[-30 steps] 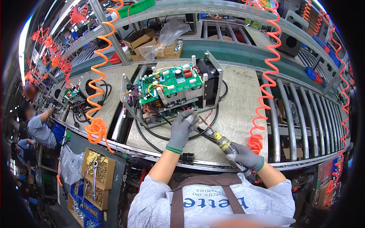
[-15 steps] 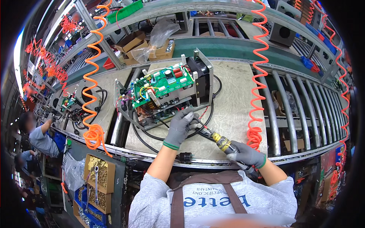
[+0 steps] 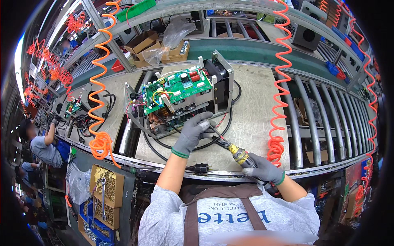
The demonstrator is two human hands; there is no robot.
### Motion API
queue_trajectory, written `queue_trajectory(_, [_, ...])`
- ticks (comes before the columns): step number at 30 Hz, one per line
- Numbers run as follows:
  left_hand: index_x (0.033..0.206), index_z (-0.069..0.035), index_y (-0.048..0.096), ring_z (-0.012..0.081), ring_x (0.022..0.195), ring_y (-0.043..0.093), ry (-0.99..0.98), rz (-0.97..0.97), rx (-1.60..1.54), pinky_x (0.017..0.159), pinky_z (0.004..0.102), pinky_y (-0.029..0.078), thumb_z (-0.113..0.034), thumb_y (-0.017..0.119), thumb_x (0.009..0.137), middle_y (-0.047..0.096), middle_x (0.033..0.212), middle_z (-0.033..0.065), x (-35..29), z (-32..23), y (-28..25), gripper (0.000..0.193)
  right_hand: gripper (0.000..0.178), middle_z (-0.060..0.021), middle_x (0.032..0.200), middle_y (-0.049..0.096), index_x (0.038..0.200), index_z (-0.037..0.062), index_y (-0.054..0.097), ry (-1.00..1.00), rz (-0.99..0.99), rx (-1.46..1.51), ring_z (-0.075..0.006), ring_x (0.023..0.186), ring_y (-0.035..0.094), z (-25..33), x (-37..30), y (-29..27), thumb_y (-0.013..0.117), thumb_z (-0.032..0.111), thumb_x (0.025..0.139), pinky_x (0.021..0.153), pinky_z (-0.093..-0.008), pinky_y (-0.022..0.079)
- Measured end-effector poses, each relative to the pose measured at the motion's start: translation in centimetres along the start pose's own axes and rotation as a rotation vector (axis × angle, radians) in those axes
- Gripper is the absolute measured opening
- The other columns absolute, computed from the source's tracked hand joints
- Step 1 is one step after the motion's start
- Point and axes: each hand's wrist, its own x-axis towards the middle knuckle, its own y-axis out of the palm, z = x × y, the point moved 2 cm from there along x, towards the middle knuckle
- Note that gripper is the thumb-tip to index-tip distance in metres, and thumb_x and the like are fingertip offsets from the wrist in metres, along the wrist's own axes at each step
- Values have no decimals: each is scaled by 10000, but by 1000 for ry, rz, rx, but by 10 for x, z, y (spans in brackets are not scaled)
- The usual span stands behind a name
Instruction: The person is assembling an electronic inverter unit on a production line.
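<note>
My left hand (image 3: 191, 135), in a grey glove with a green cuff, pinches a thin black cable (image 3: 216, 132) in front of the electronic unit. In my gloved right hand (image 3: 266, 169) is a hand-held air tool (image 3: 239, 155) wrapped in worn yellow tape. Its dark, narrow head points up and left, at the cable end by my left fingers; whether they touch I cannot tell. Behind my hands stands the open metal-framed unit, with a green circuit board (image 3: 180, 91) on top and a black fan (image 3: 216, 74) at its right end. A red twisted wire (image 3: 222, 120) runs beside the cable.
A black power plug (image 3: 201, 167) lies at the bench's front edge. Orange coiled hoses (image 3: 280, 88) hang on both sides. Metal rollers (image 3: 314, 119) extend to the right. Boxes of brass fasteners and wrenches (image 3: 104, 197) stand lower left. Another unit (image 3: 78, 107) and a person (image 3: 46, 144) are farther left.
The head view has shifted slightly. My left fingers have opened out a little more around the cable. The taped tool stays in my right hand, at nearly the same spot.
</note>
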Motion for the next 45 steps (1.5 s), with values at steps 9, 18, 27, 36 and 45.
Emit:
queue_trajectory(9, [1345,1,437,166,872,665,19,-349,-151,666,252,550,-93,501,929,624,1150,129,24,42,19,432,447,-16,894,565,1193,11,527,21,-36,257,-83,805,523,-11,13,13,670,274,861,722,-245,451])
queue_trajectory(18, [1484,-49,196,263,898,686,-66,-255,280,624,271,540,-36,423,900,336,1485,218,62,63,19,627,333,-46,743,581,1069,18,535,234,-96,530,-127,550,569,-13,41,-4,585,276,865,471,-273,477])
queue_trajectory(27, [1433,-4,320,241,824,698,68,-372,801,610,295,536,-33,452,804,515,1336,234,76,86,-5,643,327,-47,734,579,1079,38,529,252,-73,542,-125,536,567,-17,52,-4,563,272,853,441,-258,474])
queue_trajectory(36, [1448,-12,304,259,847,706,-97,-279,553,603,292,542,-7,439,780,484,1382,219,66,59,7,681,372,-14,654,535,943,94,501,307,-97,757,-106,465,528,4,56,21,607,446,885,390,-246,444])
queue_trajectory(45, [1463,-60,301,205,680,687,-80,-265,496,465,272,451,3,426,814,457,1433,150,73,77,-8,663,310,-8,651,518,985,86,484,305,-175,735,-96,465,532,17,65,39,646,322,866,388,-250,449])
